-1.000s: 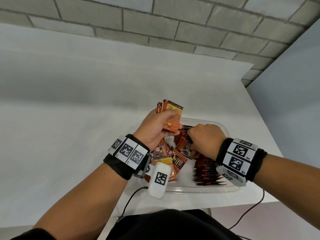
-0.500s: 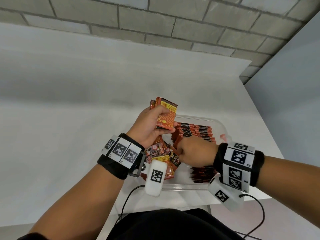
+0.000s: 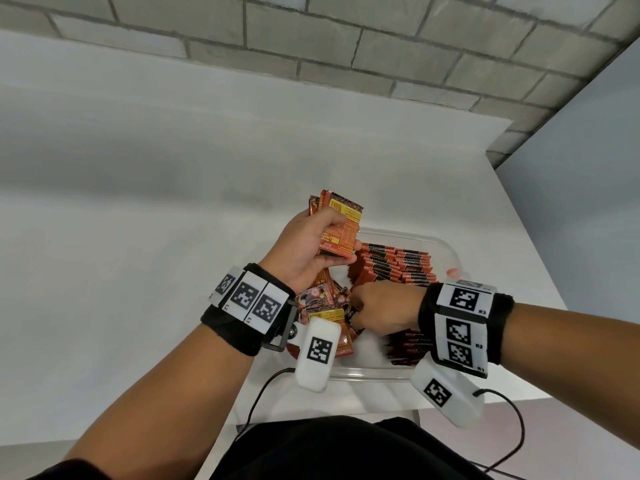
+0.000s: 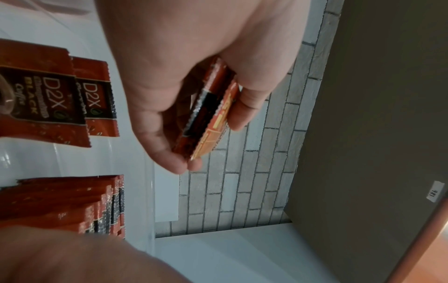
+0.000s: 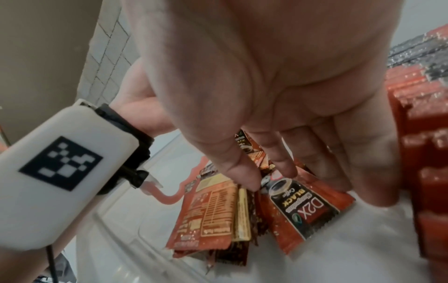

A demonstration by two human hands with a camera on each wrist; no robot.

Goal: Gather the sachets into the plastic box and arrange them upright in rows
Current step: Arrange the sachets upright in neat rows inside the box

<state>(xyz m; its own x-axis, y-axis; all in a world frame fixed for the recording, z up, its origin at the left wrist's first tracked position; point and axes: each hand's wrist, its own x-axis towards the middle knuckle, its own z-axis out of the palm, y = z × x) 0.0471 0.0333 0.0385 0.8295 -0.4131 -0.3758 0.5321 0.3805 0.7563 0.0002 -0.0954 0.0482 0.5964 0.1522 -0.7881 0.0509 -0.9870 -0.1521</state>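
A clear plastic box (image 3: 446, 249) sits on the white table close to me. Two upright rows of orange-brown sachets (image 3: 394, 265) fill its right half, also seen in the left wrist view (image 4: 72, 201) and the right wrist view (image 5: 426, 134). Loose sachets (image 3: 322, 299) lie piled in its left part. My left hand (image 3: 311, 244) grips a small stack of sachets (image 3: 341, 226) above the box's far left corner, thumb on one face (image 4: 208, 114). My right hand (image 3: 381, 310) reaches down into the loose pile. Its thumb and index finger (image 5: 266, 178) pinch the top of a D2X sachet (image 5: 303, 206).
The white table (image 3: 138, 237) stretches far to the left and back to a brick wall (image 3: 346, 46). Its right edge (image 3: 540, 258) runs close to the box, beside a grey partition. Black cables (image 3: 256, 403) hang over the near edge by my lap.
My right hand has pulled back from the far upright row and moved left and nearer, down into the loose pile. My left hand keeps holding its stack in about the same place.
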